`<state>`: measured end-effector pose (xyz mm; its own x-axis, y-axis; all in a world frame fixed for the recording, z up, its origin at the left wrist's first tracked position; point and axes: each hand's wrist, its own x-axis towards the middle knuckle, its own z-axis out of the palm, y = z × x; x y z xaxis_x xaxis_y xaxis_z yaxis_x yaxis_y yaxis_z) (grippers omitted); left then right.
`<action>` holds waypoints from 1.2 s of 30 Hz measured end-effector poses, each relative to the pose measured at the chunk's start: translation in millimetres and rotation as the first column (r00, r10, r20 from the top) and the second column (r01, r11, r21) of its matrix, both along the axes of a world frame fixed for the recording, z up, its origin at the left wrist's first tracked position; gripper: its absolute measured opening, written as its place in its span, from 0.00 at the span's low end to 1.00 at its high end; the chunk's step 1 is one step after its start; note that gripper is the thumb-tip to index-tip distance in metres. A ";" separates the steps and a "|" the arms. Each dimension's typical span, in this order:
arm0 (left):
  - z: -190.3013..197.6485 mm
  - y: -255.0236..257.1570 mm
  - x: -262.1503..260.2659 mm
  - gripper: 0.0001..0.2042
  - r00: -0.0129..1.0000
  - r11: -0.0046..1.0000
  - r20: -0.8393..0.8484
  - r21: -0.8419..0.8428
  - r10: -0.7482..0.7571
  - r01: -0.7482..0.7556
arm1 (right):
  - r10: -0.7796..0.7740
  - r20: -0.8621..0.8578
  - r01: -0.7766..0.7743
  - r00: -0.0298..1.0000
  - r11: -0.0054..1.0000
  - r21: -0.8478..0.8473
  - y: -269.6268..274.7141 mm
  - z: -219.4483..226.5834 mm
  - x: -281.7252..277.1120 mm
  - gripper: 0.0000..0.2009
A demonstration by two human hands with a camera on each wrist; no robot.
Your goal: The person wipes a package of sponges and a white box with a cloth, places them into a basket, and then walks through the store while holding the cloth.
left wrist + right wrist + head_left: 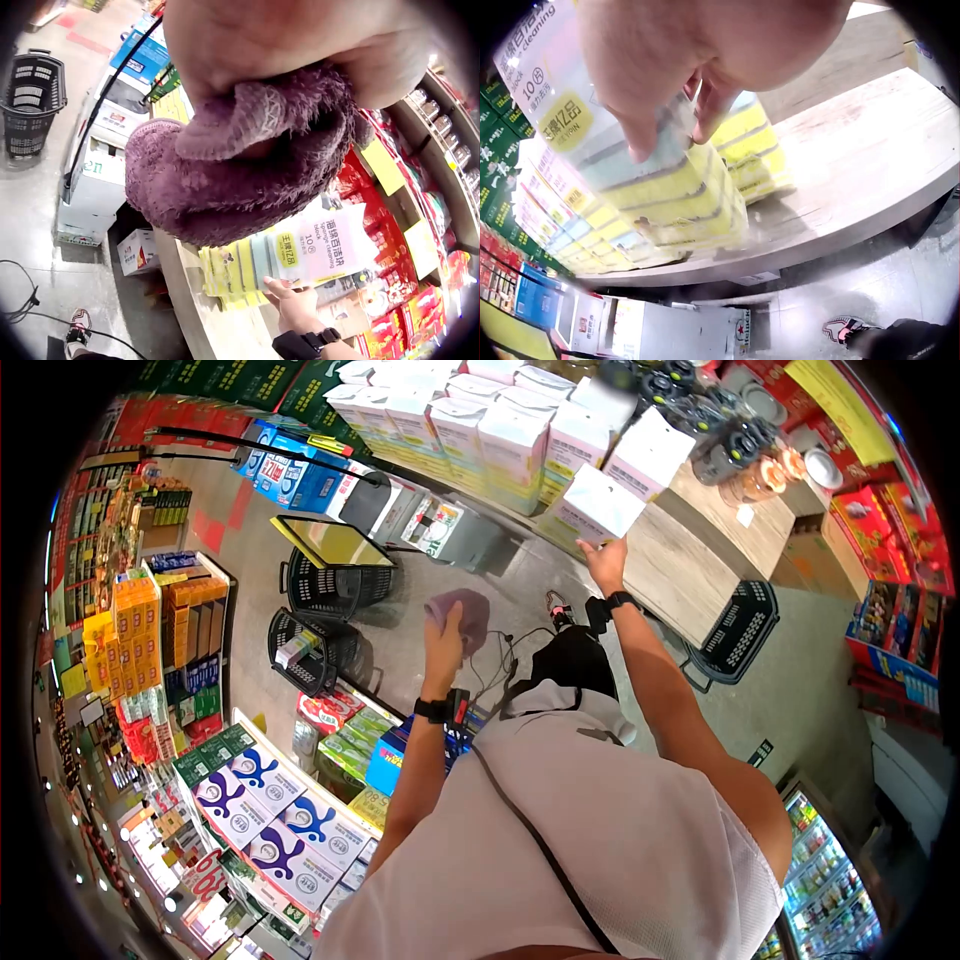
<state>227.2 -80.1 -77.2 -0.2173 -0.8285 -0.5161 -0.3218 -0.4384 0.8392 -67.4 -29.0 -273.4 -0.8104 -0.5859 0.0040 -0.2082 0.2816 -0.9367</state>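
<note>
A fuzzy purple cloth (473, 618) (217, 191) is gripped in my left hand (442, 650), bunched up over the floor in front of me. At the shelf edge, my right hand (606, 565) pinches a clear pack of sponge cleaning blocks (596, 508) (675, 202), thumb on its printed face and fingers round its side. Yellow and blue sponges show through the wrapper, below a white printed top. Another such pack (650, 452) stands right behind it, and a row of alike packs (515, 440) runs to the left along the wooden shelf (690, 560).
Dark-lidded bottles (735, 450) stand at the shelf's back right. Black shopping baskets (335, 585) are on the floor at left, and another basket (740, 635) sits by the shelf's right end. Cables (500, 665) trail across the floor near my foot. Boxed goods (290, 820) fill a display at lower left.
</note>
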 end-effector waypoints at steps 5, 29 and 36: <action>-10.9 0.8 12.4 0.14 0.987 0.980 -0.007 -0.123 0.159 -0.158 | -0.001 -0.160 0.005 0.987 1.000 0.021 -44.4 -28.5 -5.2 0.31; -41.8 -30.0 55.4 0.15 0.849 0.854 -0.111 -0.001 0.517 -0.520 | -0.149 0.017 0.131 0.989 0.916 0.380 -99.9 -135.3 -11.9 0.31; -56.4 -46.1 109.2 0.15 0.867 0.859 -0.148 -0.132 0.476 -0.494 | -0.261 0.064 0.220 0.963 0.902 0.371 -115.5 -150.9 -3.2 0.32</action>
<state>336.4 -126.2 -133.6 0.1881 -0.9120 -0.3645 -0.0084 -0.3726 0.9279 -70.6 -144.5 -424.3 -0.9101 -0.3180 -0.2657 0.0065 0.6303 -0.7764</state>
